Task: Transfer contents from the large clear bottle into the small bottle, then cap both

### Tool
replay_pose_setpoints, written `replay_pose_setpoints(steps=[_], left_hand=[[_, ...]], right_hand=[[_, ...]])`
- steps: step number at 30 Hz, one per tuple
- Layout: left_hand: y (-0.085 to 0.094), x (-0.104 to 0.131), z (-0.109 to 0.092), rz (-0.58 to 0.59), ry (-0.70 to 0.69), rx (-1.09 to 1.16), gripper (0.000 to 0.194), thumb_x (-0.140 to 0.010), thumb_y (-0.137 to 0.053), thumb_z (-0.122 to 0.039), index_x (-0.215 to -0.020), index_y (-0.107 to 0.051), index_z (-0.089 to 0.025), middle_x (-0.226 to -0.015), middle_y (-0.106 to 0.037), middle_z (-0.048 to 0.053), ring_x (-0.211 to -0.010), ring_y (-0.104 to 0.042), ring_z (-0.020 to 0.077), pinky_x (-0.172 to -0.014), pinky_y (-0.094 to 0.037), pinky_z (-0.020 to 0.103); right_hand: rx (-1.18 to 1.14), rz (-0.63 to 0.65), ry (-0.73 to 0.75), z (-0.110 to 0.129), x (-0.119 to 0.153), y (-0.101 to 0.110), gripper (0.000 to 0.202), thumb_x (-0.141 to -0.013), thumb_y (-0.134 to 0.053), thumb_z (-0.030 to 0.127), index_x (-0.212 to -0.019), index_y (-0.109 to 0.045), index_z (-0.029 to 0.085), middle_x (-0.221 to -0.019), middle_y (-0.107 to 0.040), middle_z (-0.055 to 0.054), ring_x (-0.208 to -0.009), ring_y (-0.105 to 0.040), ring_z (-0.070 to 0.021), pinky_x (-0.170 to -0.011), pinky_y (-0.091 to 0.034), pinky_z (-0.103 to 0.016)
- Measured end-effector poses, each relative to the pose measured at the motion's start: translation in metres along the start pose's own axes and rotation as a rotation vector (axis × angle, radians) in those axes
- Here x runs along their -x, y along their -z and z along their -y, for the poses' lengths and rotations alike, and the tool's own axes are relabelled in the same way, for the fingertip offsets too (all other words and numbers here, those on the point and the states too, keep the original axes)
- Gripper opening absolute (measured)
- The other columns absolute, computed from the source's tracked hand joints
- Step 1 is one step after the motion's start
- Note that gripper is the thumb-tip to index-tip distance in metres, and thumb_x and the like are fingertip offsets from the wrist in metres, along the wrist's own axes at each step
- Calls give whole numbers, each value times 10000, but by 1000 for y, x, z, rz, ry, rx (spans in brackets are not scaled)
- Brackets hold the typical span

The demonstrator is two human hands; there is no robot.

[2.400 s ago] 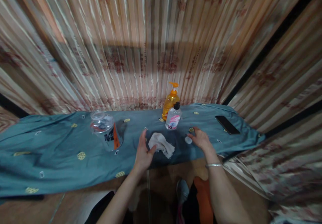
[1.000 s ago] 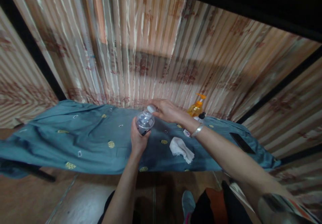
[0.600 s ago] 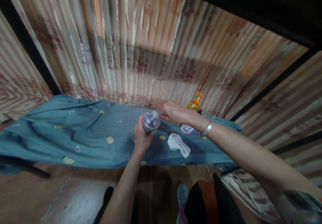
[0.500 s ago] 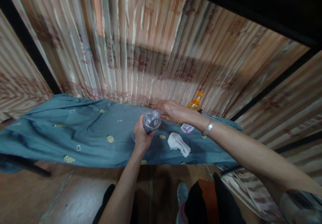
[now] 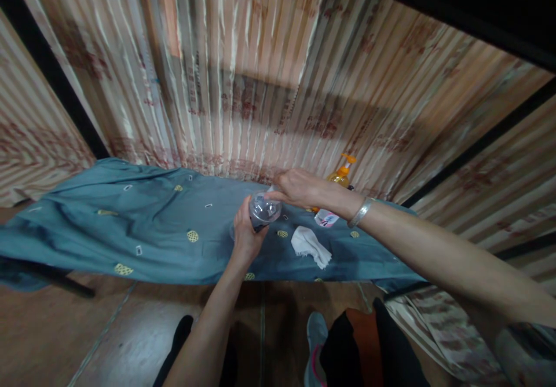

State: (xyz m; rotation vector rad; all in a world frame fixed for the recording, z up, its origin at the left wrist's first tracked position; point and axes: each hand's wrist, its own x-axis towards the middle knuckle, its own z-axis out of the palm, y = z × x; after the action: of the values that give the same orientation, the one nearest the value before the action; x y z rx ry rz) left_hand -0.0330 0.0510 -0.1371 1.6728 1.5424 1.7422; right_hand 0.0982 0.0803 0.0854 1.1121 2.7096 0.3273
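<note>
My left hand (image 5: 247,227) is wrapped around a clear plastic cup (image 5: 259,225), tilted, with a clear domed lid (image 5: 267,208) facing up toward me. My right hand (image 5: 295,187) reaches across from the right, its fingers bent in at the lid's upper edge. Something small and pale shows by those fingertips, too hidden to name. A crumpled white cloth (image 5: 310,245) lies on the teal cover (image 5: 156,219), right of the cup. Behind my right forearm stands a pump bottle (image 5: 341,174) with an orange top and yellow liquid.
A small container with a white and pink label (image 5: 325,218) sits below my right wrist. Corrugated, printed sheeting (image 5: 252,103) rises behind the covered bench. Dark metal posts (image 5: 56,74) frame both sides, and a dark beam (image 5: 456,4) crosses the upper right.
My right hand has shifted slightly over the lid's top, and the clear rounded piece seen there before is now mostly covered. My left hand keeps its hold on the cup.
</note>
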Motion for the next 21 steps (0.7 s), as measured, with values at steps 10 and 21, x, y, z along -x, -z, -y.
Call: replay_pose_setpoints(steps=[10, 21], left_hand=[[-3, 1, 1, -2, -16, -25, 932, -695, -786, -119, -1533, -387, -202, -1487, -579, 192, -1412, -538, 375, -1175, -414, 553], [-3, 2, -1, 14, -26, -45, 916, -706, -777, -127, -1527, -380, -204, -1481, -585, 189, -1398, -552, 367, -1174, -415, 552]], right_hand=[[-1, 101, 39, 4, 4, 7, 367, -1036, -577, 331, -1230, -696, 43, -1151, -762, -236, -1110, -726, -306, -882, -499, -343], [-18, 141, 37, 10, 4, 10, 337, -1038, -564, 292, -1226, -693, 45, -1162, -765, -228, -1105, -735, -299, -883, -537, -340]])
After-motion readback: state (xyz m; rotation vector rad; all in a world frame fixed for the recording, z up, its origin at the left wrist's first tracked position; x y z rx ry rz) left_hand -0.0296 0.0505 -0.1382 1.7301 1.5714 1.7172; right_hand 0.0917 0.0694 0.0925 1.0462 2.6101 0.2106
